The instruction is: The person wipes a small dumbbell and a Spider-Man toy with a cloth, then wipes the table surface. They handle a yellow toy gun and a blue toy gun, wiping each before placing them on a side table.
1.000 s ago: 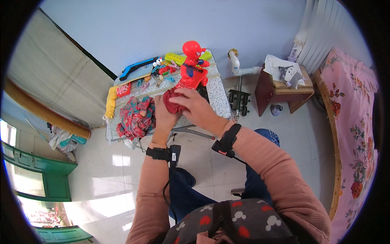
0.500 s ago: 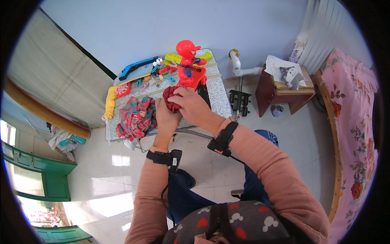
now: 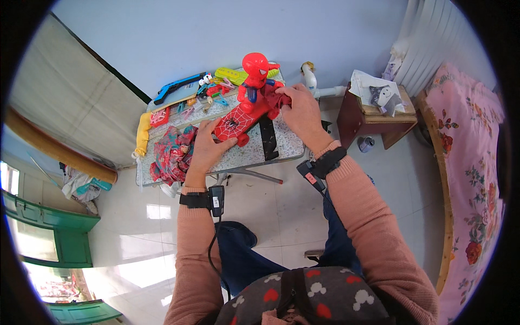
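Observation:
A red toy figure point(image 3: 254, 67) with blue arms rides a red toy skateboard point(image 3: 235, 123) with a white web pattern, on the speckled table. My left hand point(image 3: 208, 147) grips the skateboard's near left end, thumb on one side and fingers on the other. With closed fingers, my right hand point(image 3: 305, 115) presses a dark red cloth point(image 3: 278, 102) against the toy's right side. Part of the cloth is hidden behind the fingers. Just left of my left hand lies a crumpled red and teal patterned cloth point(image 3: 172, 154).
At the back of the speckled table point(image 3: 291, 142) lie a blue and black toy gun point(image 3: 181, 86), several clips and a yellow-green object point(image 3: 230, 75). A yellow item point(image 3: 143, 135) hangs at its left edge. Rightward stand a brown stool point(image 3: 360, 120), a can point(image 3: 366, 144) and a pink-covered bed point(image 3: 471, 179).
My hands have parted. The right one has moved right with the dark red cloth, and the left has come onto the skateboard. More of the skateboard shows, its near end pointing left.

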The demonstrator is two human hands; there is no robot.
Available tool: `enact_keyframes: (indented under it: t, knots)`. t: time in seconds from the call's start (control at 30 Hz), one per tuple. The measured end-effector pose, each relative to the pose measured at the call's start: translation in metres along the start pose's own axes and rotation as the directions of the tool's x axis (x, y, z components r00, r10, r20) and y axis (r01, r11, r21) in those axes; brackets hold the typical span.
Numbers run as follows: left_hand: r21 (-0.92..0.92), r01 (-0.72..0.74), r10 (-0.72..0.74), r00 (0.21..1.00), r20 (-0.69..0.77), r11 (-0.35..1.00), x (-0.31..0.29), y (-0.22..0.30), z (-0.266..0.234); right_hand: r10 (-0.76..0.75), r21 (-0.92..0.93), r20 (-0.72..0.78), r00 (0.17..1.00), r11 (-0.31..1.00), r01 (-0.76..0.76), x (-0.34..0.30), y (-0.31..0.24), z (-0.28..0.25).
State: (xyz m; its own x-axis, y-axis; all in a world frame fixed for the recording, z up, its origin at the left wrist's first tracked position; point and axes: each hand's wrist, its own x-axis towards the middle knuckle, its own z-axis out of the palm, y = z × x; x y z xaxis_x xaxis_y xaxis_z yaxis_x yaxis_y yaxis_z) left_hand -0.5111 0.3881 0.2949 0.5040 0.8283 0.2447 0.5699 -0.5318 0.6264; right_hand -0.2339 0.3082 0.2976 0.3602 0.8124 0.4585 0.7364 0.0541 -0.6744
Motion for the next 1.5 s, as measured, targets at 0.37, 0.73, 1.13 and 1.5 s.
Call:
enact_keyframes:
  t: [0.37,0.73,1.13,1.5]
  knots:
    - [-0.176,-0.002,0.011,0.999,0.049,0.984,0.005,-0.013,-0.004,-0.144,0.16,0.229,0.963,0.981,0.109,-0.01,0.006,-0.004]
    - [0.315,-0.103,0.19,0.947,-0.258,0.943,0.012,0.017,0.013,0.554,0.862,0.12,0.824,0.353,-0.363,0.028,0.068,-0.065]
    - [-0.008,-0.125,0.121,0.977,-0.177,0.992,0.023,0.037,0.059,0.332,0.736,0.385,0.861,0.453,-0.504,0.019,0.054,-0.03]
    - [-0.662,-0.074,0.073,0.997,-0.029,0.746,0.033,-0.002,0.066,0.024,0.704,0.589,0.807,0.475,-0.528,0.001,0.009,-0.042]
